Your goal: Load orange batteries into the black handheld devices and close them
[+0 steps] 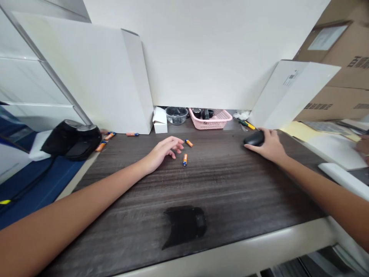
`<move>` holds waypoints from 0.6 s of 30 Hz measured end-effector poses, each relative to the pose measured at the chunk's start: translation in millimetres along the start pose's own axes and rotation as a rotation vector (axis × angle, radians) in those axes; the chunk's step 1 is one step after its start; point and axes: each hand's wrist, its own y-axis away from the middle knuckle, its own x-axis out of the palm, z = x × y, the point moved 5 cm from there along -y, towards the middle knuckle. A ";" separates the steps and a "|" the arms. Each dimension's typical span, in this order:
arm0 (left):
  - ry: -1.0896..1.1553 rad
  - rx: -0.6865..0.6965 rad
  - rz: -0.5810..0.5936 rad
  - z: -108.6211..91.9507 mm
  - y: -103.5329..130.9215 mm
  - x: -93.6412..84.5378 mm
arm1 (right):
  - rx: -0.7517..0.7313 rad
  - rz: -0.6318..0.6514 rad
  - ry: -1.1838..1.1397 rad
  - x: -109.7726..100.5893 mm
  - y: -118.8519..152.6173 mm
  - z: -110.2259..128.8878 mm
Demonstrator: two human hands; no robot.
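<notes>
My right hand (pixel 272 147) grips a black computer mouse (pixel 254 139) at the right of the dark wood-grain tabletop (pixel 230 192). The thumb lies along its near side, and the other fingers are partly hidden behind it. My left hand (pixel 161 153) hovers or rests near the middle, empty, with its fingers loosely bent and apart. Just right of its fingertips lie two orange-and-blue batteries, a farther battery (pixel 188 143) and a nearer battery (pixel 185 160); neither is clearly touched. Close to the front edge lies a flat black cover-like piece (pixel 184 224).
Along the back stand a small white box (pixel 160 120), a clear bowl (pixel 177 115) and a pink basket (pixel 211 123) with dark items. A yellow-and-green tool (pixel 247 124) lies right. More batteries (pixel 101 146) are at left, by a black device (pixel 83 140). Another person's hand (pixel 363 148) shows at right.
</notes>
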 end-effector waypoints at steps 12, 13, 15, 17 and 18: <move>0.017 0.002 -0.020 -2.0 2.6 -0.2 | 0.055 -0.278 0.082 -31.0 -60.6 -90.5; 0.022 -0.001 -0.018 -2.1 3.0 0.5 | 0.010 -0.341 0.067 -31.9 -64.3 -66.9; 0.024 -0.004 -0.020 -2.2 3.7 1.6 | -0.096 -0.394 0.050 -27.1 -75.7 -10.0; 0.020 -0.002 -0.027 -1.9 4.1 2.1 | -0.180 -0.321 0.051 -12.4 -93.5 53.0; 0.019 0.000 -0.033 -1.4 4.0 2.1 | -0.215 -0.268 0.047 -3.2 -103.4 84.9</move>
